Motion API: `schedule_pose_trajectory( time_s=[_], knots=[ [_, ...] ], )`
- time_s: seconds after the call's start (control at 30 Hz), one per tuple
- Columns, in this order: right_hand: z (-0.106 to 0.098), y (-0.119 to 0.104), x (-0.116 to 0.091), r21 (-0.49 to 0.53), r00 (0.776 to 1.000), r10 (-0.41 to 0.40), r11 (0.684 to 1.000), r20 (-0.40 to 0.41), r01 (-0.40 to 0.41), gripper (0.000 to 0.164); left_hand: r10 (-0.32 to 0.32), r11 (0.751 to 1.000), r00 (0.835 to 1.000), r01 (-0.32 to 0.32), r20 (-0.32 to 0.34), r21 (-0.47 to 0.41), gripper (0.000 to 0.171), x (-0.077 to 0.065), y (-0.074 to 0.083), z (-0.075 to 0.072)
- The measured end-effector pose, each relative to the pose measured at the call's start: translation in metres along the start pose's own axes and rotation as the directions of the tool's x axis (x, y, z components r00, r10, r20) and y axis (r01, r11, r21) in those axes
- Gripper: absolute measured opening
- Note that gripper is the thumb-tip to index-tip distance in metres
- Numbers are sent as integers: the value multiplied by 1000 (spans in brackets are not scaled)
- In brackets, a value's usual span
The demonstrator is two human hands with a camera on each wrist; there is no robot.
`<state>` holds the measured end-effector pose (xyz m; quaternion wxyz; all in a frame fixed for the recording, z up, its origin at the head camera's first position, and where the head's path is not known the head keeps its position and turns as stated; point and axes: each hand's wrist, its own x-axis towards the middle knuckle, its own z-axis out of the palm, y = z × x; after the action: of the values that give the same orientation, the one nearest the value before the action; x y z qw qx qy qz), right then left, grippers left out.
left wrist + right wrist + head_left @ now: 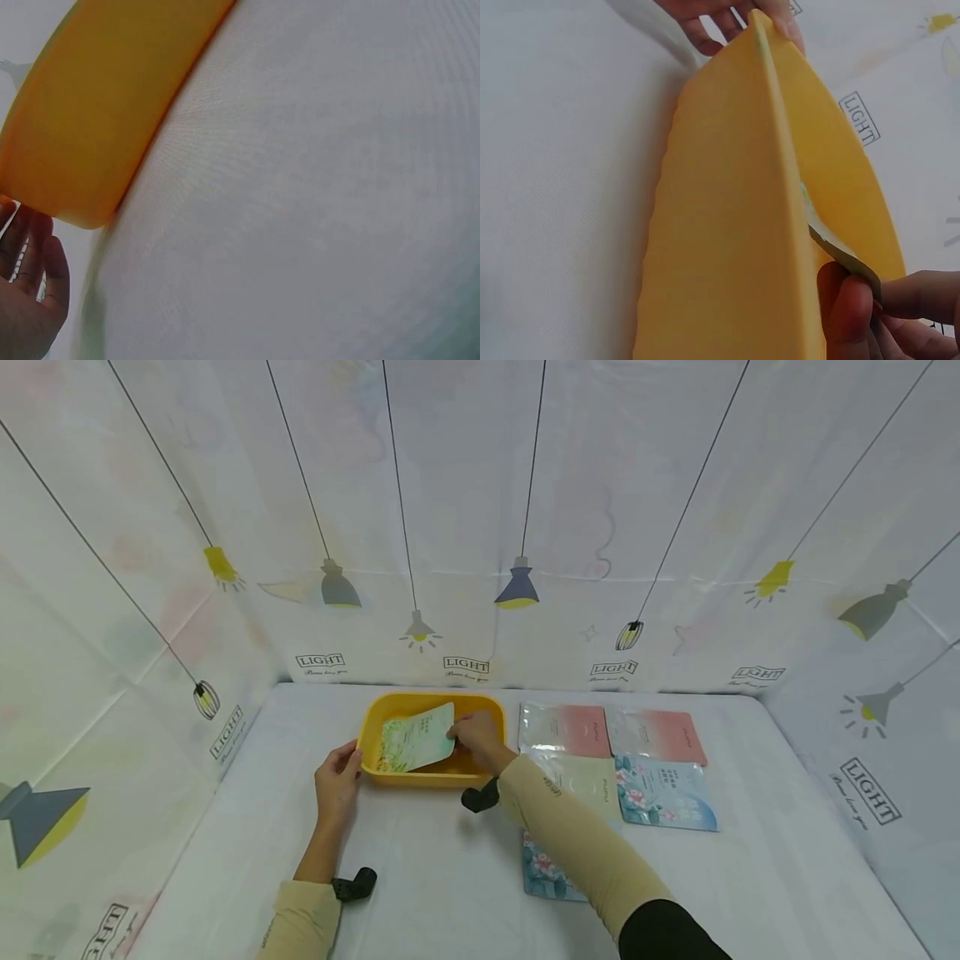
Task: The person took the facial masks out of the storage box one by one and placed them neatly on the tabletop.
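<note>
A yellow plastic bin (431,782) stands at the back of the white table. My left hand (337,783) grips its left end; in the right wrist view the thumb lies over the rim and the fingers are outside. In the left wrist view the fingers (31,255) touch the bin's outer wall. Reaching into the bin, my right hand (480,735) pinches the right edge of a pale green face mask packet (417,740). The packet lies tilted inside the bin, its right side raised. Thumb and fingertips meet on its edge (840,251) in the right wrist view.
To the right lie two pink-and-silver packets (566,729), a pale yellow-green packet (592,781) and a blue floral packet (666,792). Another blue floral packet (546,875) lies nearer, partly under the right forearm. A printed white cloth (465,510) hangs behind the table.
</note>
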<state>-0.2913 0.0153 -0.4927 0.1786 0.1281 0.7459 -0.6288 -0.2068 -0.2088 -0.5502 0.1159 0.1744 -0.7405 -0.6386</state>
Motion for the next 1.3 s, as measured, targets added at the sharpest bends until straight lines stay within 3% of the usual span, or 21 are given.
schedule_pose_trajectory(
  time_s=[0.23,0.53,0.8,1.1,1.3],
  knots=[
    [-9,-4,-1,40,1000,-11,999,15,10,31,-9,1000,1000,9,3,-1,38,1,0,-1],
    [-23,-8,-4,59,999,-37,998,-17,38,30,10,1000,1000,-10,-5,-9,36,0,1,-1],
    [-32,-12,-13,78,999,-36,996,20,35,25,4,1000,1000,-4,2,1,38,-1,2,0],
    [-49,-10,-18,81,998,-68,994,18,66,34,47,999,999,-47,-11,-13,38,-1,2,1],
    [-66,-5,-18,102,998,-59,993,-2,59,33,18,1000,1000,-18,0,12,36,-1,4,-2]
  ],
)
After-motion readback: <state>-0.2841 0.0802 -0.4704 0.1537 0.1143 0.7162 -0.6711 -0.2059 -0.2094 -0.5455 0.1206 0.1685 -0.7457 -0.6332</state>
